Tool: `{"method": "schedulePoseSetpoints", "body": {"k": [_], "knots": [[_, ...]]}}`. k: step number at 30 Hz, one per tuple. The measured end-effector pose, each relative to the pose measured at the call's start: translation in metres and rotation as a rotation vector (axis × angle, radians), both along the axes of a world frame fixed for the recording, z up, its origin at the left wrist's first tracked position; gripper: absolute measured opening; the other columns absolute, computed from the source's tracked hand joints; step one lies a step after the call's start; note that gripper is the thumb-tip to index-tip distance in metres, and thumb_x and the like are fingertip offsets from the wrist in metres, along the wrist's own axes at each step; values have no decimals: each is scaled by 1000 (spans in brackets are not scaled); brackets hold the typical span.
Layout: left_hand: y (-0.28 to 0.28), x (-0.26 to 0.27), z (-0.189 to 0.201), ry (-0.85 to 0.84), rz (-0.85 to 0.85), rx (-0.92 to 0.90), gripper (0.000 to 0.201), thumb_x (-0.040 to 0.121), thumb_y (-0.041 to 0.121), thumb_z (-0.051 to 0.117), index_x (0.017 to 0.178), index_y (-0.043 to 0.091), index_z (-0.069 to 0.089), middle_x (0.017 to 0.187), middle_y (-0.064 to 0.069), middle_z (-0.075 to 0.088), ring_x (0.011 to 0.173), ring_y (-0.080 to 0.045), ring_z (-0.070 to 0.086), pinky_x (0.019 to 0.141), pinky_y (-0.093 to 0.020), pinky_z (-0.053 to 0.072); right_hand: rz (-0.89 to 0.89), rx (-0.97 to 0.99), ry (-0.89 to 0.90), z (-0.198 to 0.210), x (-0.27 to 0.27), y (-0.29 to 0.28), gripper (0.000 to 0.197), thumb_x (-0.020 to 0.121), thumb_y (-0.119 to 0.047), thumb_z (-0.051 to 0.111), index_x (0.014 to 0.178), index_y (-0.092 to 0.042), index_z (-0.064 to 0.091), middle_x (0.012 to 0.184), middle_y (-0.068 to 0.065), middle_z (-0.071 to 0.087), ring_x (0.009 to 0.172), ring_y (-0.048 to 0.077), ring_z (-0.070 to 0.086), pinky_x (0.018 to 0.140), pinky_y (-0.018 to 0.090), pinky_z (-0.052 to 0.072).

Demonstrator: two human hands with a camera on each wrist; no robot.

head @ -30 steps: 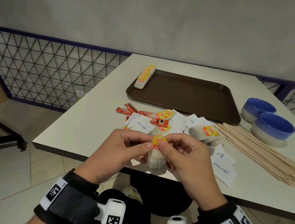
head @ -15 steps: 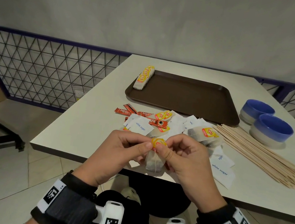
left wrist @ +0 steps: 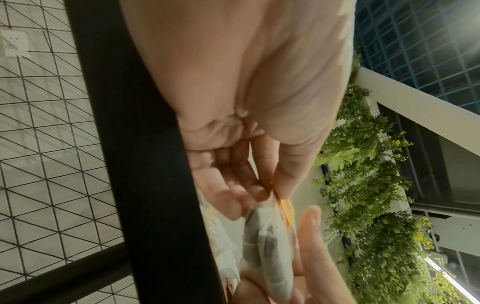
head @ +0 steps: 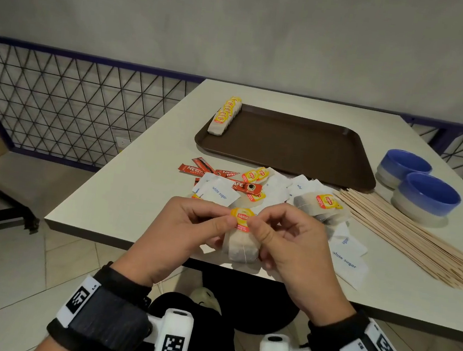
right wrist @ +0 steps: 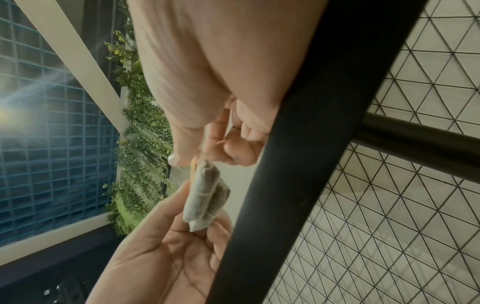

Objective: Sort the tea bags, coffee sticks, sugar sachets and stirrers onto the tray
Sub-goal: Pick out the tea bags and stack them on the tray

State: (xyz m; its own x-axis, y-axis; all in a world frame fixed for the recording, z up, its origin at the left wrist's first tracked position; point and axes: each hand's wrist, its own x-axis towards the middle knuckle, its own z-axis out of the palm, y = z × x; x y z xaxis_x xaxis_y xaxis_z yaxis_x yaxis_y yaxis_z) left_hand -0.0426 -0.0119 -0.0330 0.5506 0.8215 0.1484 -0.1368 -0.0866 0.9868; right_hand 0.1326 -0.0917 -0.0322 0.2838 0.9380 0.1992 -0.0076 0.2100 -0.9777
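Observation:
My left hand (head: 213, 225) and right hand (head: 264, 231) both pinch a small stack of tea bags (head: 241, 245) with a yellow-red tag, held at the table's near edge. The same tea bags (left wrist: 267, 257) hang between thumbs and fingers in the left wrist view, and the tea bags (right wrist: 205, 197) show in the right wrist view too. A brown tray (head: 291, 147) lies further back, with a row of tea bags (head: 225, 114) along its left rim. Loose coffee sticks (head: 196, 169), sugar sachets (head: 219, 192), more tea bags (head: 322, 204) and wooden stirrers (head: 408, 236) lie between tray and hands.
Two blue bowls (head: 424, 197) stand at the right of the tray. The white table (head: 124, 192) ends just below my hands. A wire mesh railing (head: 73, 105) runs behind on the left, and a wall stands at the back.
Hardly anything moved. Both hands keep pinching the tea bag stack at the same spot, with the fingers shifting slightly on the tag.

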Motion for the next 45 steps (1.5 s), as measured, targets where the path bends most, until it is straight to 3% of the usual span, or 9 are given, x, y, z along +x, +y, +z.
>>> {"method": "schedulePoseSetpoints", "body": {"k": [12,18,24,28,32,34,37,41,45], "knots": [[-2,1,3,2,-11,-25,22,82,16,70,97,3,80,93,-13,78,83,-20,72,68,-26,57,58,-15,88,0,3,1,4,79,-15,76,82,-14,75,68,11,67,53,20,63,51,32,58],[-4,1,5,-10,13,-22,18,81,17,70,90,8,82,84,-8,77,74,-14,70,62,-22,54,66,-33,74,-2,3,1,12,78,-15,78,89,-18,80,78,8,70,56,19,62,50,28,55],[-3,-1,6,78,-14,58,16,87,24,72,94,13,83,77,-7,74,70,-15,64,64,-27,51,14,-57,35,-3,2,2,10,77,-18,79,86,-14,80,71,11,69,51,18,58,43,25,49],[-6,-1,7,78,-18,57,12,90,10,70,89,8,82,69,-1,70,65,-11,62,62,-21,50,34,-122,13,7,2,-3,14,77,-21,79,91,-20,81,77,13,72,56,21,62,49,30,53],[-7,-3,7,81,7,86,12,91,6,70,87,6,81,69,-19,66,63,-13,57,63,-21,47,222,-271,-149,26,1,-2,14,85,-13,79,94,-23,81,79,15,72,62,25,63,55,33,55],[-6,-5,6,59,13,91,11,92,8,71,90,8,81,69,-15,67,63,-13,58,64,-23,47,273,-308,-256,40,1,3,15,86,-10,78,93,-23,81,78,12,72,62,24,65,55,33,56],[-3,-12,11,-26,67,81,11,91,10,72,91,14,83,76,0,72,66,-13,63,63,-27,51,337,-313,-454,73,3,20,7,87,-12,79,91,-18,80,77,9,73,58,19,65,53,29,54],[20,-39,22,-129,323,88,7,81,19,78,86,22,83,84,-8,78,74,-23,72,64,-28,58,356,-335,-522,121,11,77,6,85,-15,79,88,-9,77,71,12,69,58,16,60,48,22,47],[51,-63,11,-169,469,-1,23,91,5,64,80,14,82,77,-15,74,61,-25,60,58,-35,53,279,-442,-557,137,19,169,6,93,-14,74,97,-11,71,82,5,68,74,16,61,62,28,49]]}}
